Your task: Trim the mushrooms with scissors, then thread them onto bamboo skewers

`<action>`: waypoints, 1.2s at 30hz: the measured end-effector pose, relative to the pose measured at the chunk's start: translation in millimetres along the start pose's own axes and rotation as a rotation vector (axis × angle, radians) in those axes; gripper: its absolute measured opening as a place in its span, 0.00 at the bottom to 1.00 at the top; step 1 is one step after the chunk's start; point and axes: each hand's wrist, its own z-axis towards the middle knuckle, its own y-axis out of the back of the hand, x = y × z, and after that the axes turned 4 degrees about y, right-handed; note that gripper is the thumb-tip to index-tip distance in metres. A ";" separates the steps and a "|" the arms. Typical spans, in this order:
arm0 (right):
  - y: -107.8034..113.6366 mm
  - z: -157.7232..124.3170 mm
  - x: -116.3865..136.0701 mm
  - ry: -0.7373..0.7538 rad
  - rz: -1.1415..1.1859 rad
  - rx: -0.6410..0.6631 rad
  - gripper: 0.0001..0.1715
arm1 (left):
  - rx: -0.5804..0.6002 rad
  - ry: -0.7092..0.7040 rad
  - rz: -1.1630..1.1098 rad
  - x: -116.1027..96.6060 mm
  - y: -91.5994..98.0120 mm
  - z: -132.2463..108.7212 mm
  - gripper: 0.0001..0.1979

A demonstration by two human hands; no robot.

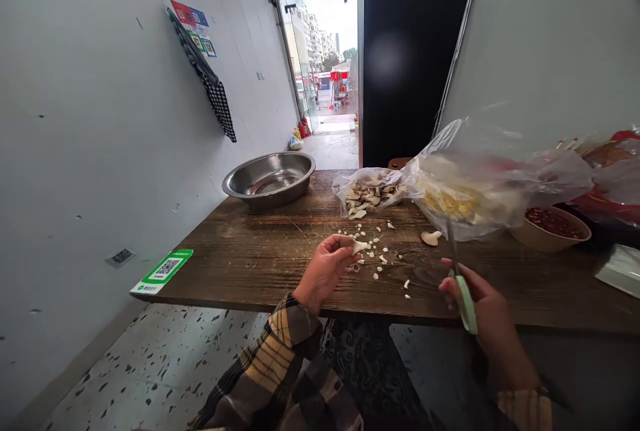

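My left hand (326, 270) is closed around a pale mushroom (359, 246), its stem end pointing right. In my right hand (483, 304) is a pair of scissors (466, 304) with light green handles; the blades point away from me and look blurred. Small white trimmed stem bits (376, 276) lie scattered on the wooden table between the hands. One loose mushroom (431, 238) rests beyond the scissors. Behind the bits, a clear plastic bag (345, 184) holds a pile of mushrooms (370, 196).
A wide steel basin (270, 181) stands at the table's far left. To the right are a clear bag with yellowish contents (450, 201), a bowl of dark red food (557, 223) and a white tissue pack (620, 268). A green QR card (163, 272) lies on the left corner.
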 end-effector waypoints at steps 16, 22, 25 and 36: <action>-38.1 -45.4 30.0 0.369 -0.630 0.400 0.28 | 0.002 0.040 -0.190 8.2 -18.5 -31.9 0.13; -28.7 -39.5 30.5 0.362 -0.683 0.403 0.28 | 0.034 -0.036 0.061 6.8 -15.7 -34.9 0.12; -20.7 -37.0 34.6 0.351 -0.702 0.465 0.30 | -0.005 -0.087 0.155 6.1 -14.7 -35.6 0.14; -12.7 -32.4 49.0 0.331 -0.783 0.614 0.30 | 0.005 -0.178 0.355 7.4 -14.4 -35.8 0.18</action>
